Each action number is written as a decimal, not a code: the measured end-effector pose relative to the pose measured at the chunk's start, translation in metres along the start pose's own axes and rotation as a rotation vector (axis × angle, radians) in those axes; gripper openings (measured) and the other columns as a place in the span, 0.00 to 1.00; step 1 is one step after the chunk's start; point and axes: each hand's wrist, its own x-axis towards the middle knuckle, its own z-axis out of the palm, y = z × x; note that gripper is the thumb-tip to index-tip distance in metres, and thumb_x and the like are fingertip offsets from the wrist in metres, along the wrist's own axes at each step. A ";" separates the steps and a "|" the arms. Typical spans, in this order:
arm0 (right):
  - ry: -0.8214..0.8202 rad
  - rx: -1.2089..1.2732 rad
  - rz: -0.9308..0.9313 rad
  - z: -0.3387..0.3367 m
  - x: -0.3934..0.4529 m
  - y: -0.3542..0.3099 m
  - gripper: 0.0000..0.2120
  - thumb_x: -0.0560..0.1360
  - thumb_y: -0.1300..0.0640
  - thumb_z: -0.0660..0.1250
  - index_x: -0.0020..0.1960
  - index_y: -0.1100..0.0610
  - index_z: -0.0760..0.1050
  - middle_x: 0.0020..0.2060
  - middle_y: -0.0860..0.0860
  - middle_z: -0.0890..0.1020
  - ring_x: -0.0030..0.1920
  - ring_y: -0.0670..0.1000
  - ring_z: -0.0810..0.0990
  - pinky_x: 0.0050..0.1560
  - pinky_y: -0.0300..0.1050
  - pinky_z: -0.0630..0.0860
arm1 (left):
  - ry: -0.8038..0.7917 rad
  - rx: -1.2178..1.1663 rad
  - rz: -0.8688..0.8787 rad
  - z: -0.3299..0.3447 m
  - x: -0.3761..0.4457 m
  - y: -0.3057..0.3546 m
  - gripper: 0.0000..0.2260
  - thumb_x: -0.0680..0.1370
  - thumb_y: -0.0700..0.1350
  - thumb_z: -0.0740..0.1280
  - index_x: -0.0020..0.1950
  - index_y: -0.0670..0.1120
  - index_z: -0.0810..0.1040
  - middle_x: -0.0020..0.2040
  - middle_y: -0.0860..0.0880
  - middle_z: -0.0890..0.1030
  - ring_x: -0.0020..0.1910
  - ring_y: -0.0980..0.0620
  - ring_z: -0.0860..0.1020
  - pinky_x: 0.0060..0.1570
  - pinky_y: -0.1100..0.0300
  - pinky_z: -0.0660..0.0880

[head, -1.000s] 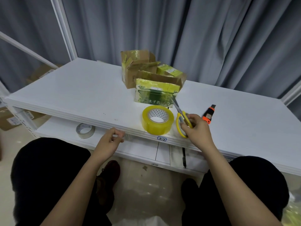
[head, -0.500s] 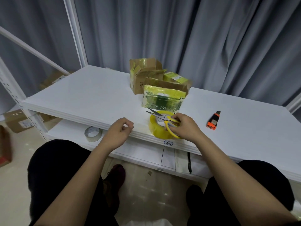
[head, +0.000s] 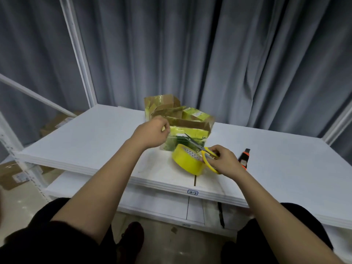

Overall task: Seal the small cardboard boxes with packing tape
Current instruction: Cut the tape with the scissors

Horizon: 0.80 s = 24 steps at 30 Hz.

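Note:
Several small cardboard boxes wrapped in yellowish tape stand together on the white shelf top (head: 91,141). The front box (head: 190,132) shows a green print, and an open brown box (head: 162,101) is behind it. My left hand (head: 152,133) is at the front box's upper left corner, thumb and fingers pinched together, apparently on a clear tape strip. A yellow tape roll (head: 187,162) lies tilted just in front of the boxes. My right hand (head: 226,163) grips yellow-handled scissors (head: 195,143) over the roll, blades pointing toward the boxes.
An orange and black utility knife (head: 243,159) lies right of my right hand. A lower shelf (head: 156,204) sits under the top board. Cardboard boxes (head: 11,174) lie on the floor at left. A white frame post (head: 80,60) and grey curtains (head: 209,54) stand behind.
My left hand rose from the shelf's front edge to the front box's corner. The tape roll now sits tilted, and my right hand with the scissors stayed over it.

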 end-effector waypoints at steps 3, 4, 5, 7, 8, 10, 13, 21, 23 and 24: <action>0.007 0.022 0.001 -0.011 0.009 -0.003 0.10 0.73 0.50 0.71 0.49 0.54 0.76 0.42 0.53 0.82 0.44 0.53 0.79 0.41 0.45 0.72 | -0.005 0.099 0.033 -0.011 0.024 0.018 0.04 0.78 0.45 0.61 0.44 0.51 0.74 0.52 0.52 0.76 0.46 0.50 0.74 0.42 0.58 0.67; 0.007 0.026 0.003 -0.014 0.012 -0.004 0.10 0.73 0.50 0.71 0.49 0.54 0.76 0.42 0.53 0.82 0.44 0.53 0.80 0.42 0.46 0.73 | -0.007 0.136 0.046 -0.012 0.030 0.023 0.04 0.77 0.44 0.60 0.45 0.51 0.74 0.52 0.51 0.76 0.46 0.50 0.73 0.41 0.59 0.65; 0.011 0.021 0.003 -0.018 0.014 -0.005 0.10 0.73 0.49 0.71 0.49 0.53 0.76 0.41 0.52 0.81 0.43 0.52 0.80 0.42 0.46 0.73 | -0.010 0.176 0.061 -0.014 0.036 0.028 0.05 0.77 0.43 0.60 0.45 0.50 0.74 0.53 0.51 0.76 0.46 0.50 0.73 0.39 0.59 0.64; 0.027 0.005 -0.001 -0.027 0.019 -0.004 0.10 0.72 0.48 0.73 0.47 0.51 0.75 0.39 0.48 0.80 0.40 0.50 0.78 0.37 0.42 0.71 | -0.018 0.269 0.090 -0.017 0.048 0.037 0.06 0.77 0.43 0.59 0.48 0.49 0.76 0.53 0.49 0.77 0.47 0.47 0.75 0.37 0.59 0.63; 0.031 -0.002 -0.005 -0.032 0.021 -0.003 0.10 0.71 0.48 0.73 0.46 0.50 0.75 0.39 0.47 0.80 0.39 0.49 0.78 0.35 0.41 0.70 | -0.023 0.318 0.109 -0.018 0.053 0.040 0.06 0.77 0.43 0.59 0.49 0.48 0.76 0.52 0.49 0.77 0.48 0.46 0.75 0.38 0.58 0.63; 0.023 -0.034 -0.013 -0.040 0.025 -0.001 0.11 0.71 0.47 0.73 0.47 0.51 0.75 0.39 0.47 0.80 0.40 0.49 0.78 0.35 0.40 0.70 | -0.037 0.392 0.151 -0.022 0.063 0.047 0.05 0.77 0.44 0.59 0.47 0.49 0.74 0.47 0.50 0.75 0.45 0.47 0.73 0.38 0.57 0.64; 0.008 -0.078 -0.017 -0.047 0.029 0.002 0.14 0.69 0.44 0.74 0.47 0.50 0.75 0.42 0.47 0.79 0.43 0.49 0.78 0.38 0.42 0.71 | -0.042 0.458 0.201 -0.022 0.075 0.054 0.03 0.77 0.44 0.59 0.44 0.50 0.70 0.43 0.52 0.70 0.41 0.49 0.70 0.35 0.58 0.62; -0.036 -0.127 -0.084 -0.070 0.037 0.017 0.18 0.66 0.42 0.75 0.48 0.49 0.74 0.43 0.44 0.78 0.45 0.47 0.76 0.45 0.44 0.74 | -0.074 0.505 0.305 -0.015 0.099 0.067 0.03 0.77 0.43 0.59 0.45 0.49 0.70 0.51 0.49 0.76 0.49 0.46 0.76 0.38 0.56 0.66; -0.057 -0.201 -0.108 -0.077 0.042 0.020 0.19 0.66 0.42 0.75 0.50 0.49 0.74 0.43 0.44 0.77 0.44 0.47 0.75 0.45 0.43 0.71 | -0.085 0.504 0.324 -0.013 0.103 0.072 0.03 0.77 0.43 0.58 0.45 0.49 0.70 0.51 0.49 0.76 0.50 0.46 0.75 0.40 0.55 0.69; -0.076 -0.246 -0.115 -0.080 0.044 0.021 0.19 0.67 0.41 0.74 0.50 0.49 0.74 0.44 0.45 0.77 0.45 0.47 0.74 0.45 0.43 0.70 | -0.088 0.503 0.330 -0.013 0.105 0.075 0.04 0.77 0.43 0.58 0.45 0.49 0.71 0.51 0.49 0.76 0.50 0.46 0.75 0.40 0.55 0.69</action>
